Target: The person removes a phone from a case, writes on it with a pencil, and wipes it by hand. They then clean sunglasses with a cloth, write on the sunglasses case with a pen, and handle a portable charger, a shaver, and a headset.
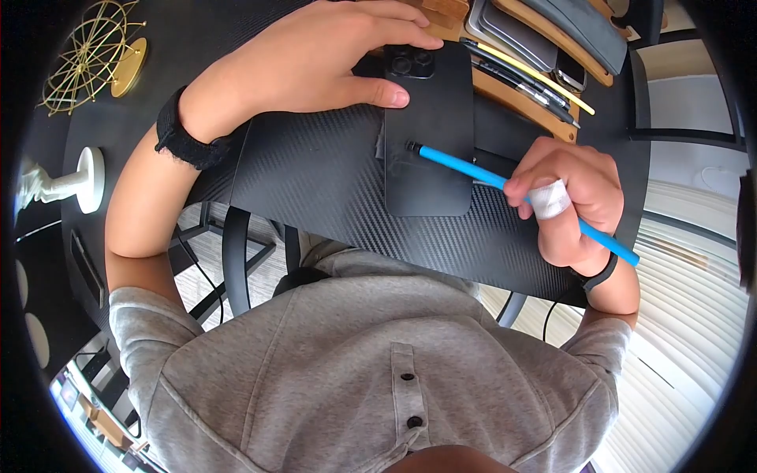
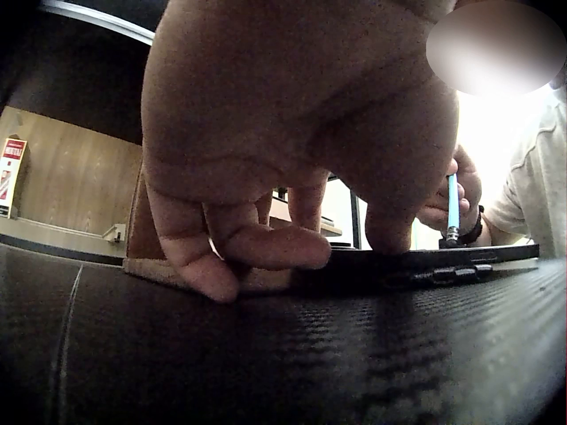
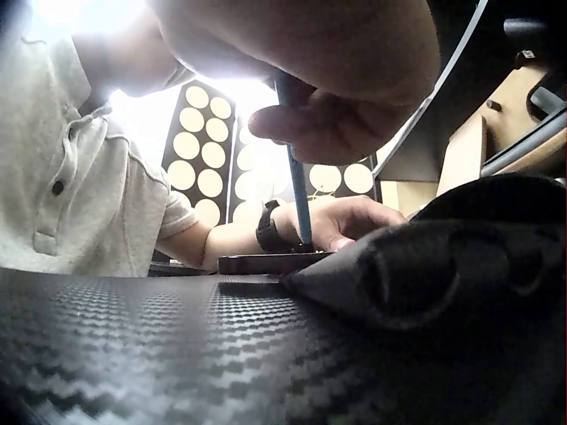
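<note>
A black phone lies with its camera side up on the dark textured table. My left hand reaches over its far left corner, the thumb resting on the phone's back and the other fingers stretched past the camera bump. In the left wrist view, some fingertips reach down to the table. My right hand grips a blue pencil whose dark end is right at the phone's back. White tape wraps one digit of that hand. The right wrist view shows the pencil nearly upright over the phone.
A wooden organizer holds a yellow pencil, several pens and flat devices beyond the phone. A gold wire wheel and a white figurine stand at the left. The table's near edge runs close to the torso.
</note>
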{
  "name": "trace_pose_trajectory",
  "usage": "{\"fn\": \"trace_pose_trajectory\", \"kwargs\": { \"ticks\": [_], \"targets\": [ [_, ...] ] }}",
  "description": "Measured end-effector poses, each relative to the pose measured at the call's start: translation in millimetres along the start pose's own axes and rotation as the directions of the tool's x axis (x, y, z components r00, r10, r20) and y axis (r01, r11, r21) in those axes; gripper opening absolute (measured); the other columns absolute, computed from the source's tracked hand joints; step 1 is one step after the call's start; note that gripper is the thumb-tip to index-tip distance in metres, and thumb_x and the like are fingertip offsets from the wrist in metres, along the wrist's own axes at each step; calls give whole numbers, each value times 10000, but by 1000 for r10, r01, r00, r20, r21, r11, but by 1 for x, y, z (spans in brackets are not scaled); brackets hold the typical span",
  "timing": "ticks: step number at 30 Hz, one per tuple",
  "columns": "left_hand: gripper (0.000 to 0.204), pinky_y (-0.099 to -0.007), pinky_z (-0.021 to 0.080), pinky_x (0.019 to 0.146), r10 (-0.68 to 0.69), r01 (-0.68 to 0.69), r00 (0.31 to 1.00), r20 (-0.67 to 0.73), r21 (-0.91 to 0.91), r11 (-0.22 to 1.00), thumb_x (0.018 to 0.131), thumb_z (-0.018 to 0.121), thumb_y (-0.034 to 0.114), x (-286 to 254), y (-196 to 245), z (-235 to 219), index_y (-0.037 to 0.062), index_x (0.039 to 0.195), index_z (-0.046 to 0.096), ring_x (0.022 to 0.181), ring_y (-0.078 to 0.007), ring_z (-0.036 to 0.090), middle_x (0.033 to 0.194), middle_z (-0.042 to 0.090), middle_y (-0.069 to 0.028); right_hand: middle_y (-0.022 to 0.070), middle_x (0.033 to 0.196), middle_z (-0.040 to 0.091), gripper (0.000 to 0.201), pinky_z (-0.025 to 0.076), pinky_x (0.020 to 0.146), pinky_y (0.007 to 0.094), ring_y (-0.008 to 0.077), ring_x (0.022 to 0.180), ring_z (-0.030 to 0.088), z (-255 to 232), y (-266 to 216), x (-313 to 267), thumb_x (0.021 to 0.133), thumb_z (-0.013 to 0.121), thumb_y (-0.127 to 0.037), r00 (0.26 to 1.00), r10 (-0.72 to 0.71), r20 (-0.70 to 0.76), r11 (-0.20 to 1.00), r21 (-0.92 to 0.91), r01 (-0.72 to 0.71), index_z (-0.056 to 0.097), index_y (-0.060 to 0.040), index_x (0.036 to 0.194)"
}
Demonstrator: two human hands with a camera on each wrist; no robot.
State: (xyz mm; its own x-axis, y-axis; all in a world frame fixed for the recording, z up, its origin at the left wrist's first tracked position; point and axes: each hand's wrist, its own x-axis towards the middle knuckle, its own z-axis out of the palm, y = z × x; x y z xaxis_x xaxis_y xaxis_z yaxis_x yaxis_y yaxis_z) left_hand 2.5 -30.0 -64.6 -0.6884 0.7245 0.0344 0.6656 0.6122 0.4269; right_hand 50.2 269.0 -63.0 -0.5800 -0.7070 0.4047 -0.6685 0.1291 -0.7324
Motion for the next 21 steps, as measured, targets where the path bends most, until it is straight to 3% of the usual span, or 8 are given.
{"fn": "trace_pose_trajectory", "kwargs": {
  "ticks": [2, 5, 12, 16, 18, 21],
  "targets": [
    [621, -412, 520, 1032, -4, 4, 1000, 0, 1, 1000, 937, 729, 378, 0, 0, 0, 53, 1438, 558, 1269, -359, 604, 1484, 536, -177, 122, 691, 682, 162, 506, 505, 285, 190, 563, 668, -2, -3, 2, 926, 626, -65, 997, -6, 77, 1000, 22, 5, 701, 23, 811],
    [621, -410, 519, 1034, 48, -46, 997, -66, 29, 999, 935, 733, 374, -5, 7, -1, 53, 1438, 559, 1271, -357, 604, 1488, 534, -174, 121, 699, 685, 157, 510, 509, 281, 183, 577, 677, -1, 0, -1, 924, 626, -63, 999, -1, 55, 999, 34, 0, 704, 23, 817],
    [629, -404, 517, 1037, -9, 8, 1000, 12, 4, 1000, 936, 731, 376, 2, 0, 0, 58, 1449, 554, 1275, -348, 604, 1490, 532, -168, 119, 710, 683, 260, 488, 502, 262, 154, 542, 629, -4, -3, -6, 982, 542, -84, 983, 110, -146, 986, 137, -90, 683, 31, 797],
    [631, -403, 516, 1039, -9, 9, 1000, 16, 6, 1000, 940, 728, 378, 2, 1, -1, 60, 1454, 550, 1276, -347, 603, 1490, 531, -168, 103, 662, 651, 304, 457, 479, 261, 156, 519, 601, -9, 3, -7, 1001, 536, -119, 993, -11, -116, 991, 131, 26, 676, 29, 775],
    [632, -403, 515, 1039, -4, 4, 1000, 12, 8, 1000, 940, 727, 379, 1, 0, 0, 60, 1456, 549, 1276, -347, 603, 1490, 530, -168, 82, 637, 596, 416, 405, 471, 275, 144, 488, 518, -7, -1, -7, 1061, 500, -256, 995, 10, -99, 997, 73, -2, 614, -1, 752],
    [635, -403, 516, 1039, 3, -3, 1000, 6, 14, 1000, 939, 728, 380, 1, 0, 0, 60, 1457, 548, 1276, -347, 603, 1491, 529, -169, 69, 625, 568, 474, 373, 466, 280, 135, 468, 471, -5, -1, -7, 1090, 484, -323, 995, 16, -94, 999, 41, -12, 587, -17, 742]
  ]
}}
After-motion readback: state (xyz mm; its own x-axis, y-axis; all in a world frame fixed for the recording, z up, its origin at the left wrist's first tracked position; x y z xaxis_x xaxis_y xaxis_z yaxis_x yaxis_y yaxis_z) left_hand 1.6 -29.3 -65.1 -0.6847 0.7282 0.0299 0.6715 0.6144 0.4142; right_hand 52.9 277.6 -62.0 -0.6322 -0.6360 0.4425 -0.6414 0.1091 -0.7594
